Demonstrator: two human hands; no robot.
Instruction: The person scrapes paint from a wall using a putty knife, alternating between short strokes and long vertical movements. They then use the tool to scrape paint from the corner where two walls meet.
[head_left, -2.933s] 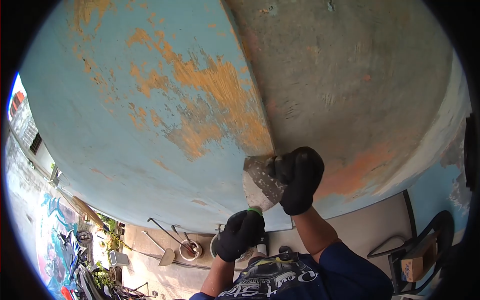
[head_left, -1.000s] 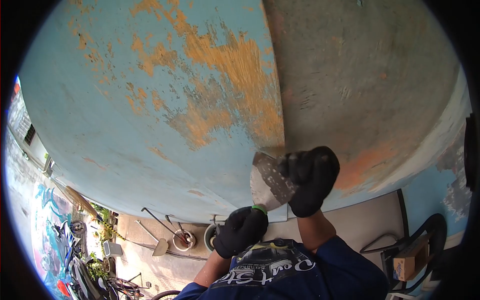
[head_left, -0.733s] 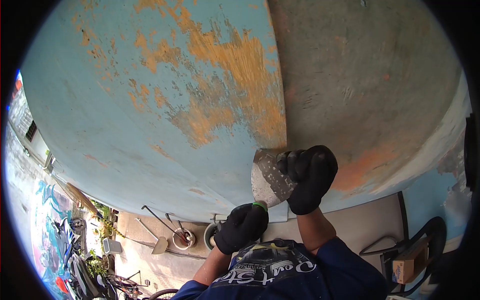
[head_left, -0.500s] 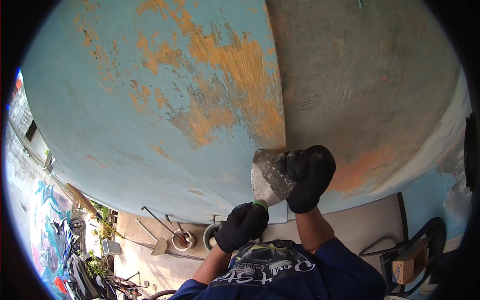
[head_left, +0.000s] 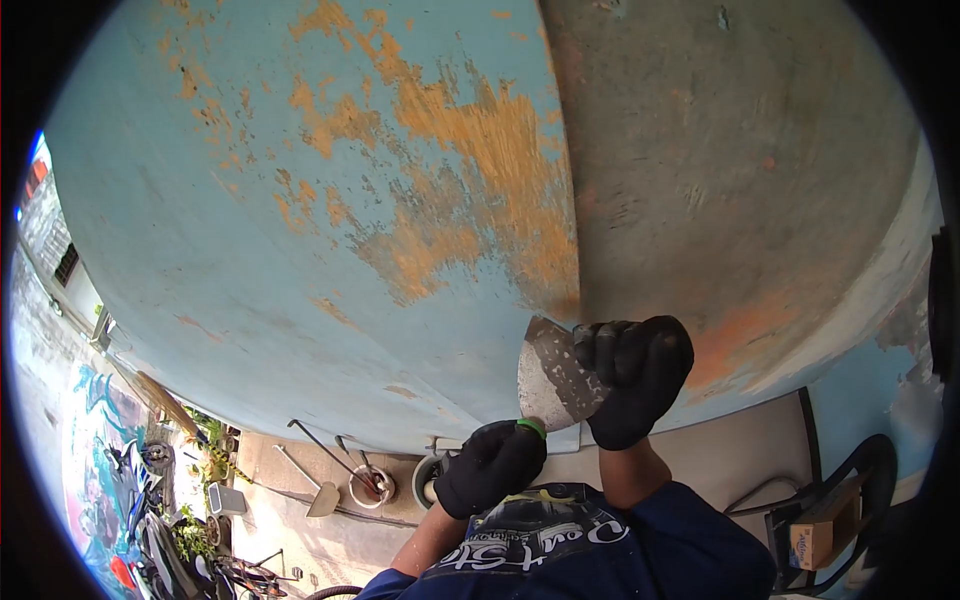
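Observation:
Black gloves cover both hands, which meet at a wide-bladed scraper (head_left: 556, 372) in front of the wall. Its green-collared handle is wrapped in my left hand (head_left: 488, 466), mostly hidden by the glove. Against the blade's right side, my right hand (head_left: 642, 378) is closed, fingers at the metal edge. The blade is speckled with pale residue, and its top corner overlaps the lower end of the scraped strip. Behind it rises the light-blue painted wall (head_left: 270, 330), with ochre and grey patches showing where paint is gone.
Right of a vertical edge, the wall is bare grey-brown (head_left: 690, 170). Below left, a bucket (head_left: 373, 486) holds long-handled tools, near a dustpan-like scoop (head_left: 325, 499). Motorcycles (head_left: 150, 530) stand farther left. A cardboard box (head_left: 825, 525) rests at lower right on a black frame.
The scraper and both hands sit slightly lower and farther right in view. The wall has shifted the same way, less so. Both hands keep their hold.

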